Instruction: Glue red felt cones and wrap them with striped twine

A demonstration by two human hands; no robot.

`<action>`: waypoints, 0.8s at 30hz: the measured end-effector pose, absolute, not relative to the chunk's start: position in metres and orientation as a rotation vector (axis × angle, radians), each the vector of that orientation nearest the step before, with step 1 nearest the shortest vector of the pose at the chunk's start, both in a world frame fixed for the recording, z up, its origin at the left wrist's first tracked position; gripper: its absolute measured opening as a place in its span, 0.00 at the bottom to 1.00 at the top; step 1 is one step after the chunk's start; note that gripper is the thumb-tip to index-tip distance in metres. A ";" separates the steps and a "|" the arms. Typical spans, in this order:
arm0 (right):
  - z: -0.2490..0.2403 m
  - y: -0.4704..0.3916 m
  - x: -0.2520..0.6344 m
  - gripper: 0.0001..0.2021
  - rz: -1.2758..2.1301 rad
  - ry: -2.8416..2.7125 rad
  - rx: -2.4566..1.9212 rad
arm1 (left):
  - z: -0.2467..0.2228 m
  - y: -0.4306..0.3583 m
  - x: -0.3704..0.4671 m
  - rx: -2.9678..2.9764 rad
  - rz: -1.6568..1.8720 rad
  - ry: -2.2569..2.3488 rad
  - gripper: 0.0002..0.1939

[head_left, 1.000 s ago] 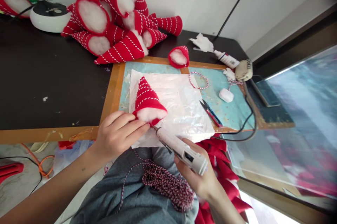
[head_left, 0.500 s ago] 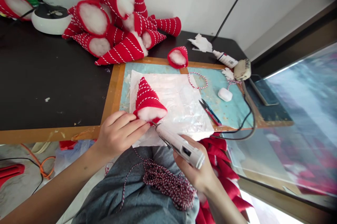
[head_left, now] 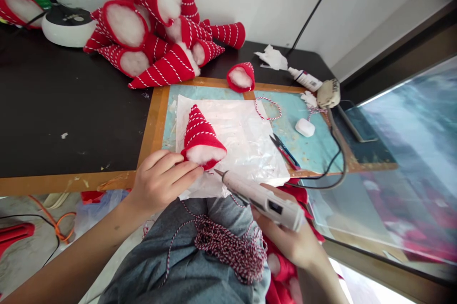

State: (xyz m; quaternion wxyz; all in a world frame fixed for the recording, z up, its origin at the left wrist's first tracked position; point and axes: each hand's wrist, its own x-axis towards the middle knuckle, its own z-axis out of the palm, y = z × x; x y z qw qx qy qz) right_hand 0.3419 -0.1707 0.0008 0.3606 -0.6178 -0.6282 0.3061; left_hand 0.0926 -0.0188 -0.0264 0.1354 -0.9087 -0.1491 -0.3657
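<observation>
A red felt cone (head_left: 200, 135) with red-and-white cord around it and white stuffing in its open end lies on a white sheet (head_left: 243, 127). My left hand (head_left: 162, 177) pinches the cone's lower left rim. In my right hand (head_left: 285, 232) is a white glue gun (head_left: 262, 199), its metal tip pointing left, a little to the right of the rim and apart from it. A bundle of red-and-white cord (head_left: 232, 249) rests on my lap, and a strand of it runs up near the sheet's front edge.
Stuffed red cones (head_left: 167, 65) are piled at the back, with a small one (head_left: 241, 77) apart. Scissors (head_left: 285, 151), a cord loop (head_left: 268, 108), a white case (head_left: 305, 127), a bottle (head_left: 305, 79) and a phone (head_left: 358, 121) lie rightward. A black cable hangs over the front edge.
My right hand has drawn the glue gun back to the right, so its tip has left the cone's rim. My left hand and the cone have barely moved.
</observation>
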 end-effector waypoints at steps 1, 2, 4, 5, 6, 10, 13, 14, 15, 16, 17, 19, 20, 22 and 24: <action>0.005 -0.171 0.350 0.09 0.725 -1.653 -1.610 | -0.027 -0.019 0.093 -2.640 -1.064 -0.430 0.09; 0.008 -0.170 0.358 0.09 0.616 -1.702 -1.653 | -0.027 -0.019 0.093 -2.647 -1.067 -0.428 0.08; 0.010 -0.160 0.375 0.03 0.266 -1.816 -1.787 | -0.029 -0.019 0.093 -2.652 -1.068 -0.434 0.08; 0.010 -0.152 0.383 0.03 0.073 -1.875 -1.860 | -0.029 -0.019 0.093 -2.650 -1.068 -0.442 0.08; 0.008 -0.141 0.391 0.06 -0.079 -1.938 -1.917 | -0.030 -0.019 0.093 -2.645 -1.069 -0.449 0.08; -0.004 -0.091 0.416 0.16 -0.283 -2.148 -2.010 | -0.031 -0.019 0.093 -2.641 -1.073 -0.451 0.08; -0.007 -0.067 0.426 0.17 -0.174 -2.273 -1.976 | -0.031 -0.019 0.093 -2.652 -1.088 -0.441 0.07; -0.005 -0.065 0.426 0.18 -0.131 -2.298 -1.942 | -0.031 -0.019 0.093 -2.653 -1.090 -0.443 0.07; -0.003 -0.067 0.424 0.20 -0.114 -2.305 -1.906 | -0.032 -0.019 0.093 -2.652 -1.092 -0.448 0.06; -0.001 -0.071 0.418 0.23 -0.131 -2.288 -1.875 | -0.032 -0.019 0.093 -2.649 -1.092 -0.456 0.06; 0.001 -0.078 0.409 0.25 -0.178 -2.238 -1.849 | -0.033 -0.019 0.093 -2.643 -1.095 -0.465 0.06; 0.001 -0.095 0.383 0.22 -0.297 -2.071 -1.801 | -0.033 -0.019 0.094 -2.631 -1.105 -0.468 0.06; -0.002 -0.103 0.366 0.17 -0.315 -1.971 -1.763 | -0.033 -0.018 0.094 -2.633 -1.100 -0.468 0.06; -0.013 -0.115 0.334 0.09 -0.241 -1.918 -1.686 | -0.033 -0.018 0.093 -2.648 -1.081 -0.459 0.05; -0.027 -0.118 0.307 0.10 -0.199 -1.876 -1.696 | -0.033 -0.017 0.093 -2.663 -1.063 -0.447 0.05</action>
